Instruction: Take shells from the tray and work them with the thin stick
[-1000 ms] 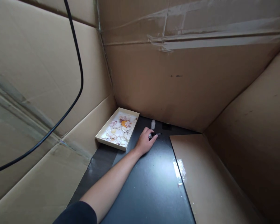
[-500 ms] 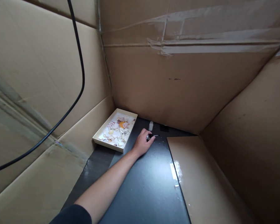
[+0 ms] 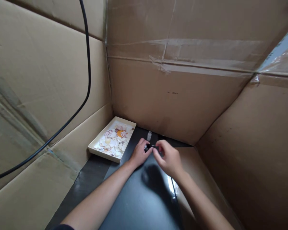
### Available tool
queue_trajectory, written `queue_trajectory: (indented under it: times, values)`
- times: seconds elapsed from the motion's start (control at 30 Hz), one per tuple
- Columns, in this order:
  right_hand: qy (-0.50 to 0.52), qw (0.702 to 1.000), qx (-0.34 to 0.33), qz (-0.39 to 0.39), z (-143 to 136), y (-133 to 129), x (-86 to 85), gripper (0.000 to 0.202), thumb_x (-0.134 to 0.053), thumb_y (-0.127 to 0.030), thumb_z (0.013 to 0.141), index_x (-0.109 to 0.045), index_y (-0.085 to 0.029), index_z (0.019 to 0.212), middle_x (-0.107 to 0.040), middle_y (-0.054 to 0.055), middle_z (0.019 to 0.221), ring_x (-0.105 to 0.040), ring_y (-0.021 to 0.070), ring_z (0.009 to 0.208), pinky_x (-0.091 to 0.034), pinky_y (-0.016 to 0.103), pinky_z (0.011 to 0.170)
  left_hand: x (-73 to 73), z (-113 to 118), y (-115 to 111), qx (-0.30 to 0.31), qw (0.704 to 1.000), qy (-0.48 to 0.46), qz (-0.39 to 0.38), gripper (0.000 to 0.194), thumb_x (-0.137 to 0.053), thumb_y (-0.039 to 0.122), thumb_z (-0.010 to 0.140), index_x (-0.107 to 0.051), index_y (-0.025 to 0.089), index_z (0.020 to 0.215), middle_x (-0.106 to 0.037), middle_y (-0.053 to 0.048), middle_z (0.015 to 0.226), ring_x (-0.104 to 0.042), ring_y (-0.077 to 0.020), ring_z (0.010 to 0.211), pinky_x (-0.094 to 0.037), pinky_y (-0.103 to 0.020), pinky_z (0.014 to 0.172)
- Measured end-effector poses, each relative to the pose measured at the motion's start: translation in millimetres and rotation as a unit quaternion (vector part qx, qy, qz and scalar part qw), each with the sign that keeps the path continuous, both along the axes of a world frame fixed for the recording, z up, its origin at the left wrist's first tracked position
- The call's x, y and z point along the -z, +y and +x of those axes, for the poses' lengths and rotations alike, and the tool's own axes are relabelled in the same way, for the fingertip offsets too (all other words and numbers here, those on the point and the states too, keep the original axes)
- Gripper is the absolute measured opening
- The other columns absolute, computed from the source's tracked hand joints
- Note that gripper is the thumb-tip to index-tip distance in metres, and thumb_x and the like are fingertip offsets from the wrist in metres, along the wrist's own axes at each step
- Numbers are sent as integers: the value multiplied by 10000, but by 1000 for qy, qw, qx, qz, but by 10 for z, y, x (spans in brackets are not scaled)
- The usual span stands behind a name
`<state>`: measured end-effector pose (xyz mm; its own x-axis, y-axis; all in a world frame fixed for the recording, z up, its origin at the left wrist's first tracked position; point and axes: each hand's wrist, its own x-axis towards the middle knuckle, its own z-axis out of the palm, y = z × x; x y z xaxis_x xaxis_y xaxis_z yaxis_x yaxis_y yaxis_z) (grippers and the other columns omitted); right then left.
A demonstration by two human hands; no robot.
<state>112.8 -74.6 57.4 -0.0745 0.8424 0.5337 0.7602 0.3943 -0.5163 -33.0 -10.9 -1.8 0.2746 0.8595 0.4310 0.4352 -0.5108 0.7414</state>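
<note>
From the head camera, we see our left hand [image 3: 140,151] closed around a small dark object [image 3: 148,146], low over the table [image 3: 132,201]. Our right hand [image 3: 169,158] curls beside it, thumb and forefinger narrowly spaced; we cannot tell whether they pinch its thin tip [image 3: 153,145]. Just behind is a small bottle [image 3: 149,135]; shells [image 3: 114,139] fill a tray [image 3: 103,155] leftward.

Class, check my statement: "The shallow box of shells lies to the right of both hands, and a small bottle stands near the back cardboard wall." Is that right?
One detail is wrong: in the head view, the shallow box of shells lies to the left of both the left hand and the right hand. The small bottle does stand near the back cardboard wall.
</note>
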Motion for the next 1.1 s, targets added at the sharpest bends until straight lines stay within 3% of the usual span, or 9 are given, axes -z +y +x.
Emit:
queue_trajectory:
  times: [0.17, 0.33, 0.57, 0.73, 0.93, 1.1]
  values:
    - [-54, 995, 28, -75, -125, 241, 200, 226, -536, -359, 820, -564, -219, 996, -636, 22, 882, -572, 139, 654, -349, 242, 564, -5, -3, 12, 15, 1000, 0, 5, 88, -527, 223, 830, -560, 182, 900, -513, -37, 929, -538, -151, 831, -446, -283, 767]
    - [-11, 996, 43, -73, -134, 321, 344, 145, -537, -365, 826, -566, -228, 865, -630, -4, 752, -581, 144, 648, -340, 226, 562, -10, -1, 13, 28, 999, 13, 11, 201, -486, 88, 764, -552, 194, 922, -505, -43, 960, -542, -158, 862, -456, -286, 785]
    - [66, 994, 43, -77, -84, 341, 483, 147, -534, -355, 810, -541, -213, 845, -610, -10, 702, -555, 133, 581, -380, 227, 563, 3, 13, 20, 43, 999, -22, -7, 228, -474, 97, 789, -570, 187, 975, -539, -55, 972, -553, -164, 903, -465, -298, 825]
    - [136, 989, 34, -50, -46, 346, 514, 130, -536, -330, 780, -511, -208, 816, -530, -35, 636, -492, 113, 535, -381, 216, 532, 81, -11, 118, -8, 994, -101, -41, 239, -488, 92, 782, -561, 180, 992, -579, -59, 997, -569, -168, 954, -465, -327, 875]
    - [172, 982, -25, -70, -28, 337, 508, 108, -539, -303, 776, -501, -207, 806, -530, -31, 672, -475, 114, 562, -381, 219, 551, 233, -3, 220, -3, 987, -150, -59, 315, -487, 106, 793, -528, 173, 1099, -601, -80, 1067, -585, -168, 985, -466, -352, 909]
    - [185, 980, -34, -64, 4, 339, 543, 65, -508, -251, 765, -500, -204, 809, -513, -31, 686, -466, 117, 589, -369, 224, 572, 221, 5, 226, -4, 984, -165, -74, 322, -516, 123, 787, -546, 172, 1104, -618, -81, 1058, -597, -170, 965, -483, -346, 878]
